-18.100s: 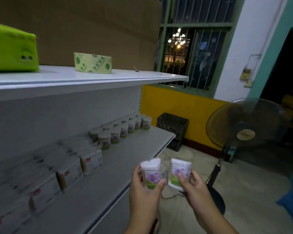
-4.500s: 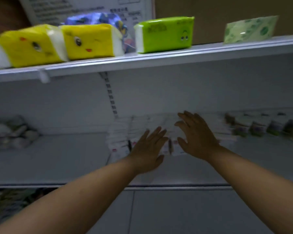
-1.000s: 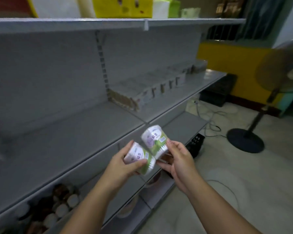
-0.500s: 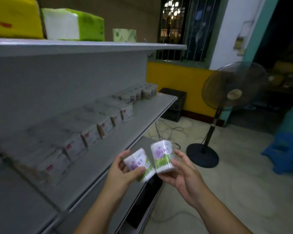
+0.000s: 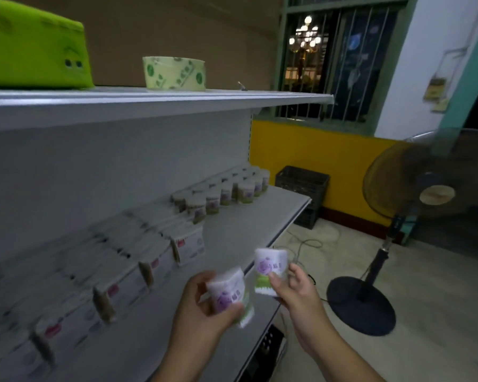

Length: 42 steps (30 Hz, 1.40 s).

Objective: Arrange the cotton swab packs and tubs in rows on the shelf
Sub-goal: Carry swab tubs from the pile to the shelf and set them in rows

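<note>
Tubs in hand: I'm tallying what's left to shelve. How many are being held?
2: the left tub in the left hand, the right tub in the right hand, both off the shelf. More may lie out of view.

Barred window (image 5: 331,59), yellow wall (image 5: 315,161), standing fan (image 5: 422,188), black crate (image 5: 301,186)

A standing fan (image 5: 431,188) rises from its round black base on the pale floor. Left of the fan, a black crate (image 5: 301,188) sits against the yellow wall (image 5: 315,150) below a barred window (image 5: 329,59). Far left of the fan and higher up, a bright green pack (image 5: 33,48) and a pale green printed roll (image 5: 174,73) stand apart.
</note>
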Each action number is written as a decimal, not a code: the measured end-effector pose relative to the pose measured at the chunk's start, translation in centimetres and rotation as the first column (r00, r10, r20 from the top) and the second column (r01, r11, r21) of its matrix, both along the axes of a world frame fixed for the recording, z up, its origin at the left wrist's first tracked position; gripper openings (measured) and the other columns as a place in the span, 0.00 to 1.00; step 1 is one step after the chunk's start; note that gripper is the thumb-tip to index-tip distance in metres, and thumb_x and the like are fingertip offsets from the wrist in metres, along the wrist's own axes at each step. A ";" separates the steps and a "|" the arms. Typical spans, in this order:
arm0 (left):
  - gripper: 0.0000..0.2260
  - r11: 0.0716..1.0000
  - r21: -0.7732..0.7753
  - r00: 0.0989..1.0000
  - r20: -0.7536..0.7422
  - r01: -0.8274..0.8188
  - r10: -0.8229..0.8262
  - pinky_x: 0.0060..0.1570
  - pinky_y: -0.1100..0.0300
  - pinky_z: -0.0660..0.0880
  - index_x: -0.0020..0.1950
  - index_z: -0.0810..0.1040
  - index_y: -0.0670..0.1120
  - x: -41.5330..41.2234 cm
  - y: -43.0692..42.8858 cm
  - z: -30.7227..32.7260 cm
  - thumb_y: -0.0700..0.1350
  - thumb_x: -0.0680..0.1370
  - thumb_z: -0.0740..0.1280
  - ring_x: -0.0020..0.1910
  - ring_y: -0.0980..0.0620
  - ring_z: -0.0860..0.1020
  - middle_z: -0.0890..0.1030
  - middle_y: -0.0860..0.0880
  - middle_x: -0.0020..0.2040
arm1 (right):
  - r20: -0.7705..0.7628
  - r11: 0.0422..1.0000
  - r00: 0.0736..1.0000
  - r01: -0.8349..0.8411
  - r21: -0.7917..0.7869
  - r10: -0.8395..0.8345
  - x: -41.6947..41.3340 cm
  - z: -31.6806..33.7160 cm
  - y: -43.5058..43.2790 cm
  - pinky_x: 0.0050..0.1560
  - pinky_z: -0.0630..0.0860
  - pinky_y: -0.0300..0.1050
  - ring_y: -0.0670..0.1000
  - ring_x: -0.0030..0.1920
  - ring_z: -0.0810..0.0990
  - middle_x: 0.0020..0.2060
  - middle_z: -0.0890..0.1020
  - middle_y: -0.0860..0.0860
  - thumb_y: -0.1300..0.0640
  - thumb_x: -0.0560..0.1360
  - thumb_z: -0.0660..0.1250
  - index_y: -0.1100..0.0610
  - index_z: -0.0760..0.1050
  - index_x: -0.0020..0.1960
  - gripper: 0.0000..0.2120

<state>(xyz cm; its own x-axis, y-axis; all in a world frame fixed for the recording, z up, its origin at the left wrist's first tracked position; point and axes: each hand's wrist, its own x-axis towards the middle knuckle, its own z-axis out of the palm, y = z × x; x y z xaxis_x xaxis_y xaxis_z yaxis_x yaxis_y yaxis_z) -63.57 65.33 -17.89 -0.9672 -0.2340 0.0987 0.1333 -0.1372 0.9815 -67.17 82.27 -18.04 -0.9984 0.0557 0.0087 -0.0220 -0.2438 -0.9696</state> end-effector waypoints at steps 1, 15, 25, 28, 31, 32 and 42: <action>0.26 0.999 -0.011 0.999 -0.001 -0.037 0.037 0.33 0.67 0.77 0.51 0.74 0.47 -1.6 0.9 -0.1 0.29 0.59 0.77 0.36 0.57 0.83 0.81 0.47 0.47 | -0.027 0.998 1.000 0.006 0.066 -0.004 -2.8 -0.2 1.0 0.42 0.78 0.35 0.48 0.49 0.84 0.48 0.85 0.50 0.55 0.64 0.75 0.55 0.72 0.61 0.27; 0.20 0.671 -0.415 0.759 -0.079 -0.614 0.646 0.44 0.60 0.72 0.56 0.74 0.55 -22.5 7.5 0.4 0.42 0.69 0.75 0.48 0.49 0.80 0.81 0.52 0.49 | -0.114 0.688 0.936 -0.159 0.709 0.334 -28.4 0.0 3.3 0.44 0.73 0.38 0.43 0.45 0.76 0.47 0.76 0.42 0.43 0.69 0.72 0.46 0.69 0.59 0.22; 0.23 0.617 -0.391 0.694 -0.085 -0.683 0.715 0.60 0.62 0.66 0.65 0.74 0.50 -27.9 7.0 -0.8 0.47 0.70 0.74 0.62 0.52 0.74 0.77 0.52 0.63 | -0.281 0.611 0.841 -0.071 0.789 0.462 -33.3 -0.9 0.3 0.53 0.73 0.41 0.49 0.57 0.78 0.57 0.80 0.49 0.43 0.75 0.66 0.51 0.75 0.61 0.19; 0.20 0.615 -0.367 0.671 -0.032 -0.697 0.741 0.59 0.57 0.70 0.61 0.77 0.49 -28.7 7.1 -1.3 0.48 0.71 0.74 0.60 0.48 0.76 0.79 0.49 0.59 | -0.258 0.634 0.870 -0.077 0.769 0.419 -34.0 -1.6 0.4 0.37 0.67 0.32 0.45 0.41 0.78 0.39 0.81 0.46 0.41 0.72 0.68 0.51 0.77 0.44 0.14; 0.13 0.627 -0.324 0.676 -0.053 -0.708 0.735 0.52 0.61 0.70 0.53 0.76 0.55 -29.0 7.1 -1.5 0.47 0.71 0.74 0.53 0.53 0.76 0.79 0.55 0.50 | -0.262 0.632 0.887 -0.041 0.774 0.379 -34.6 -2.1 0.3 0.30 0.66 0.33 0.40 0.29 0.71 0.26 0.73 0.44 0.42 0.70 0.71 0.51 0.69 0.31 0.18; 0.14 0.605 -0.332 0.657 -0.065 -0.724 0.751 0.51 0.62 0.69 0.51 0.75 0.58 -29.0 7.1 -1.5 0.44 0.70 0.74 0.51 0.55 0.76 0.78 0.58 0.47 | -0.258 0.622 0.888 -0.039 0.782 0.380 -34.7 -2.3 0.2 0.29 0.65 0.33 0.40 0.28 0.70 0.25 0.72 0.45 0.42 0.70 0.71 0.52 0.69 0.30 0.19; 0.20 0.515 -0.354 0.573 -0.077 -0.781 0.816 0.42 0.57 0.74 0.41 0.67 0.50 -28.3 7.2 -0.8 0.37 0.63 0.78 0.41 0.51 0.75 0.73 0.51 0.39 | -0.293 0.620 0.886 0.007 0.784 0.360 -35.0 -2.5 0.1 0.28 0.64 0.36 0.40 0.27 0.71 0.25 0.76 0.48 0.44 0.69 0.72 0.58 0.75 0.32 0.19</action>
